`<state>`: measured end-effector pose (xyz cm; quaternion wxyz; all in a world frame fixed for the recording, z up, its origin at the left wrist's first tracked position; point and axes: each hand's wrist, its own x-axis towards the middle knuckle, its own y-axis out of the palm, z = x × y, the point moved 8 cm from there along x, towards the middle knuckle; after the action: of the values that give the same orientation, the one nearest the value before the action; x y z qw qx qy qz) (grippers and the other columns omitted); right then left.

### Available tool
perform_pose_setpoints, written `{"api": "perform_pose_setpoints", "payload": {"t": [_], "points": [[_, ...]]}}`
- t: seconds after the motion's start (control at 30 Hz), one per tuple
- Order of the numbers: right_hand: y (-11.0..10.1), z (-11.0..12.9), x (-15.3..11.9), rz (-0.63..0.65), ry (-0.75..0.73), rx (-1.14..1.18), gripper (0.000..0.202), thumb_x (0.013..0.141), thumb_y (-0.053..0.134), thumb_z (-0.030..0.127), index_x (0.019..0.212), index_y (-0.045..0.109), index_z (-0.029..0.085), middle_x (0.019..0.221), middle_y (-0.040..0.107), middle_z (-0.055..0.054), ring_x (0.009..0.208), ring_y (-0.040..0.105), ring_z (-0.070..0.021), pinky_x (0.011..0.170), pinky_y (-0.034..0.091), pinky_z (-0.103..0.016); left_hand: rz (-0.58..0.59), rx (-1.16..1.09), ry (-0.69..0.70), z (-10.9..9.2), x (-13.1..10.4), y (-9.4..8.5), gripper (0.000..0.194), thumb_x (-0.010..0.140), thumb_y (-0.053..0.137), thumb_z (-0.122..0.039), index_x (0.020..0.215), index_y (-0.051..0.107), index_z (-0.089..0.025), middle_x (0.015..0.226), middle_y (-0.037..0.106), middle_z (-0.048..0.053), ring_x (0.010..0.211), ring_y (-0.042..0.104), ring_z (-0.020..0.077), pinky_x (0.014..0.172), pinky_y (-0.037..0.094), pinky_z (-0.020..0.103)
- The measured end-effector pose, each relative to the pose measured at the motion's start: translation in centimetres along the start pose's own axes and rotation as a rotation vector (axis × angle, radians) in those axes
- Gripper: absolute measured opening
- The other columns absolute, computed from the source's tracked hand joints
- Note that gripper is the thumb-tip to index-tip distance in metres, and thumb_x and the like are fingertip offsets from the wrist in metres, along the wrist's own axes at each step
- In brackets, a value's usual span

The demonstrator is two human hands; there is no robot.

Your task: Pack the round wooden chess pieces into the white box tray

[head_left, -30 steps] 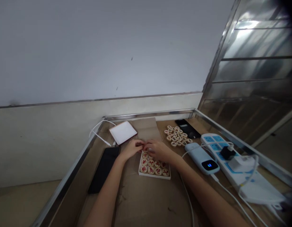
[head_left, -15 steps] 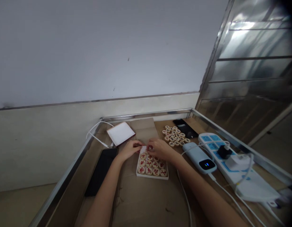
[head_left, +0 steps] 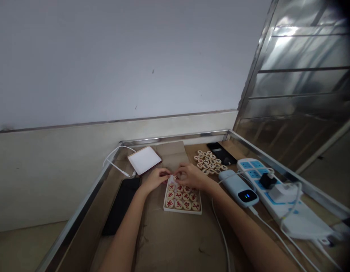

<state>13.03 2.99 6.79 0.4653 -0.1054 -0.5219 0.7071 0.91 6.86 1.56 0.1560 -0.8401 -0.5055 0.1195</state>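
A white box (head_left: 183, 212) holds rows of round wooden pieces (head_left: 187, 204) with red characters. My right hand (head_left: 189, 176) is over the box's far part, thumb and fingers pinching a round piece (head_left: 177, 176) above the far row. At the far left corner of the box is my left hand (head_left: 156, 180), its fingertips closed together by the rim; whatever they may grip is too small to make out. More round pieces (head_left: 211, 160) with mostly dark characters lie in a cluster beyond my right hand.
At left are a white-topped box lid (head_left: 144, 159) and a black phone (head_left: 122, 206). Another dark phone (head_left: 222, 153) lies behind the loose pieces. A light blue power bank (head_left: 234, 185), white cables and a power strip (head_left: 288, 204) occupy the right side.
My right hand has shifted slightly up and away from the box, and the piece at its fingertips now shows more. My left hand has stayed nearly still.
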Motion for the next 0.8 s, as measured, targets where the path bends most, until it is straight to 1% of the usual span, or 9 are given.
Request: {"api": "perform_pose_setpoints", "payload": {"t": [0.07, 0.13, 0.17, 0.33, 0.43, 0.5, 0.6, 0.7, 0.8], "points": [[-1.2, -0.8, 0.1, -0.088, 0.025, 0.054, 0.019, 0.078, 0.061, 0.029, 0.092, 0.068, 0.019, 0.083, 0.061, -0.003, 0.078, 0.056, -0.013, 0.073, 0.041, -0.023, 0.01, -0.003, 0.007, -0.1, -0.1, 0.1, 0.016, 0.07, 0.059, -0.023, 0.082, 0.065, -0.014, 0.077, 0.065, 0.004, 0.065, 0.058, 0.0138, 0.061, 0.047, 0.026], [-2.2, -2.2, -0.1, -0.163, 0.095, -0.001, 0.018, 0.078, 0.06, 0.03, 0.09, 0.068, 0.018, 0.083, 0.062, -0.003, 0.08, 0.055, -0.0138, 0.075, 0.041, -0.024, 0.026, -0.012, 0.006, -0.2, -0.2, 0.3, 0.018, 0.07, 0.06, -0.026, 0.082, 0.065, -0.013, 0.079, 0.066, 0.006, 0.068, 0.059, 0.0147, 0.062, 0.047, 0.026], [-2.5, -3.0, -0.3, -0.173, 0.137, -0.066, 0.019, 0.079, 0.059, 0.031, 0.089, 0.068, 0.017, 0.084, 0.063, -0.004, 0.083, 0.055, -0.015, 0.077, 0.041, -0.025, 0.032, -0.019, 0.001, -0.2, -0.2, 0.3, 0.019, 0.07, 0.06, -0.027, 0.082, 0.065, -0.013, 0.08, 0.066, 0.006, 0.068, 0.059, 0.015, 0.062, 0.047, 0.026], [-2.5, -7.4, -2.0, -0.055, 0.347, -0.386, 0.021, 0.079, 0.057, 0.032, 0.092, 0.067, 0.019, 0.096, 0.064, -0.008, 0.096, 0.054, -0.0223, 0.085, 0.038, -0.032, -0.001, -0.026, 0.013, -0.4, -0.4, -0.2, 0.022, 0.069, 0.061, -0.029, 0.082, 0.066, -0.012, 0.081, 0.067, 0.007, 0.069, 0.06, 0.0154, 0.062, 0.047, 0.026], [-3.2, -8.6, -2.8, -0.09, 0.419, -0.497, 0.024, 0.08, 0.054, 0.027, 0.099, 0.065, 0.018, 0.108, 0.06, -0.011, 0.106, 0.05, -0.0268, 0.09, 0.035, -0.039, -0.102, 0.019, 0.023, -0.3, -0.4, -1.6, 0.021, 0.069, 0.059, -0.027, 0.081, 0.066, -0.012, 0.081, 0.068, 0.008, 0.069, 0.06, 0.0166, 0.062, 0.046, 0.027], [-3.5, -8.1, -2.8, -0.106, 0.404, -0.484, 0.028, 0.081, 0.053, 0.025, 0.107, 0.063, 0.02, 0.112, 0.058, -0.011, 0.108, 0.048, -0.0263, 0.091, 0.034, -0.04, -0.197, 0.071, 0.048, -0.2, -0.4, -2.7, 0.019, 0.069, 0.058, -0.025, 0.08, 0.066, -0.011, 0.081, 0.068, 0.009, 0.072, 0.061, 0.0177, 0.064, 0.046, 0.028], [-2.8, -6.0, -2.0, -0.042, 0.286, -0.335, 0.027, 0.083, 0.054, 0.028, 0.107, 0.064, 0.026, 0.109, 0.059, -0.006, 0.105, 0.049, -0.0217, 0.091, 0.033, -0.036, -0.295, 0.15, 0.081, -0.2, -0.6, -4.0, 0.017, 0.069, 0.056, -0.023, 0.078, 0.067, -0.012, 0.078, 0.068, 0.007, 0.073, 0.061, 0.018, 0.069, 0.046, 0.028], [-1.8, -3.9, -1.4, 0.043, 0.19, -0.273, 0.02, 0.08, 0.06, 0.038, 0.095, 0.069, 0.029, 0.106, 0.058, -0.004, 0.102, 0.048, -0.0215, 0.09, 0.031, -0.038, -0.322, 0.211, 0.081, -0.2, -0.6, -4.3, 0.018, 0.069, 0.054, -0.022, 0.077, 0.067, -0.013, 0.077, 0.069, 0.006, 0.073, 0.061, 0.0177, 0.071, 0.046, 0.028], [-0.9, -3.0, -1.3, 0.099, 0.16, -0.28, 0.021, 0.075, 0.064, 0.043, 0.089, 0.072, 0.029, 0.106, 0.057, -0.005, 0.102, 0.047, -0.0228, 0.089, 0.029, -0.04, -0.326, 0.222, 0.076, -0.2, -0.6, -4.3, 0.02, 0.069, 0.053, -0.023, 0.079, 0.067, -0.012, 0.077, 0.069, 0.007, 0.073, 0.061, 0.0179, 0.069, 0.046, 0.028]]}}
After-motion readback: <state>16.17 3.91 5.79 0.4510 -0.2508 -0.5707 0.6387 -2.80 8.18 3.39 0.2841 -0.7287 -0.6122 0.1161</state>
